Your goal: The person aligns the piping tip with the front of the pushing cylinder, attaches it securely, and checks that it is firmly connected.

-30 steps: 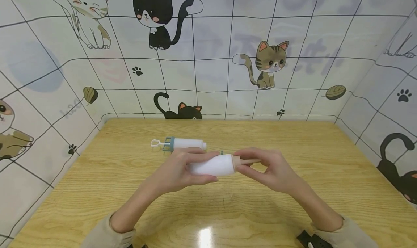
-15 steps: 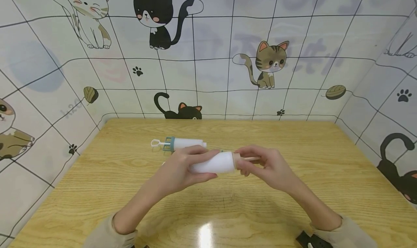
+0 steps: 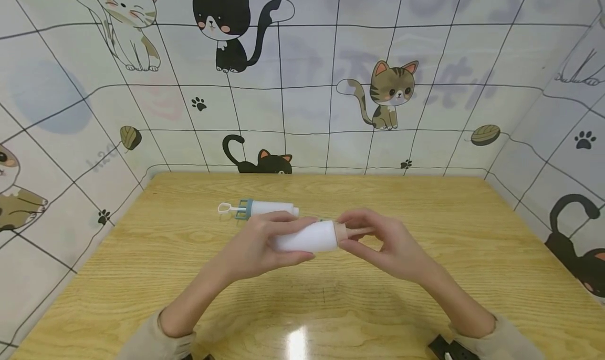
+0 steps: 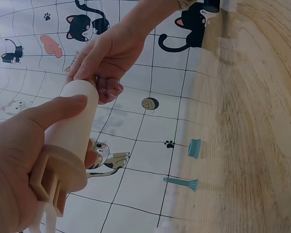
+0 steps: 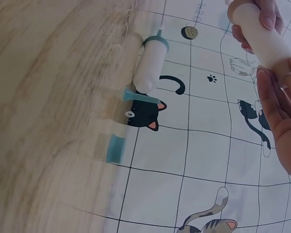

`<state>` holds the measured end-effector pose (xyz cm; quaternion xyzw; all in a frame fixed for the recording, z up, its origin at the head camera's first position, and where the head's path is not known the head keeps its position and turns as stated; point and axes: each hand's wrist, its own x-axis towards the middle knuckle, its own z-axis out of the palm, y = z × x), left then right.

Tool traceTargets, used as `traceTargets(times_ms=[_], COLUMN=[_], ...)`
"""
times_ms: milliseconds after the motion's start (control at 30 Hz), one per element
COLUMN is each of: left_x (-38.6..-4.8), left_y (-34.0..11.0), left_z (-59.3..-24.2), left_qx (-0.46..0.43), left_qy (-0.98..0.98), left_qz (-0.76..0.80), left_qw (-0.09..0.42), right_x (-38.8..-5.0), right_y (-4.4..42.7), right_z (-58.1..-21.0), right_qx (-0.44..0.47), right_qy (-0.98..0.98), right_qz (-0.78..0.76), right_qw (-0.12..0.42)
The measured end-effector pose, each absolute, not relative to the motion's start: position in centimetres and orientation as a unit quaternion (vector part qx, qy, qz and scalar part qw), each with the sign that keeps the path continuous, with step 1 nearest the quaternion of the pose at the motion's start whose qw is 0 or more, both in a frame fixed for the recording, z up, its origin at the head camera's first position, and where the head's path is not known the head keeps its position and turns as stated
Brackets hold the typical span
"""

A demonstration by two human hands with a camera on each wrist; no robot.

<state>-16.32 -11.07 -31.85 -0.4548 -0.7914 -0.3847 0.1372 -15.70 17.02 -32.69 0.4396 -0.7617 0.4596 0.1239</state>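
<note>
Well, the white tube (image 3: 307, 237) is up in the air over the bench (image 3: 264, 307), right between the two hands. It lies almost sideways, from left to right, with its right end tipped up a tiny bit. The left hand (image 3: 257, 244) grips its fat body, thumb on one side and fingers on the other. At the right end is a peach cap (image 3: 341, 233) with a thin peach spout (image 3: 363, 230) that points at the right hand (image 3: 392, 239). That hand is the near one for the cap: its thumb and fingers pinch it, and the spout goes in between them. At the other end, by the left palm, sits a peach collar (image 4: 63, 167) with a white loop (image 4: 50, 218) sticking out. Past the hands, on the bench, a spare tube (image 3: 273, 208) lies sideways too, just behind the left hand, with its blue-green collar (image 3: 243, 208) to the left. Next, going right, come a little blue-green funnel (image 4: 181, 182) and a blue-green ring (image 4: 194, 148), and nobody is touching them.
</note>
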Motion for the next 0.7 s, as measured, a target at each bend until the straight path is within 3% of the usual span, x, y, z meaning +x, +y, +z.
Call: traceTargets(times_ms=[367,700], left_x=[-16.16,-16.12], left_y=[-11.06,-10.97], left_z=[-31.67,-31.86], left_qx=[-0.456,-0.455], left_qy=[-0.787,-0.792], left_qz=[-0.4,-0.385], left_qw=[0.113,0.132], right_x=[-15.89,-15.64], right_y=[17.27,17.15], right_z=[-32.56,-32.89], right_qx=[0.492,0.448], right_qy=[-0.732,-0.753], right_qz=[0.454,0.466], right_qw=[0.132,0.121])
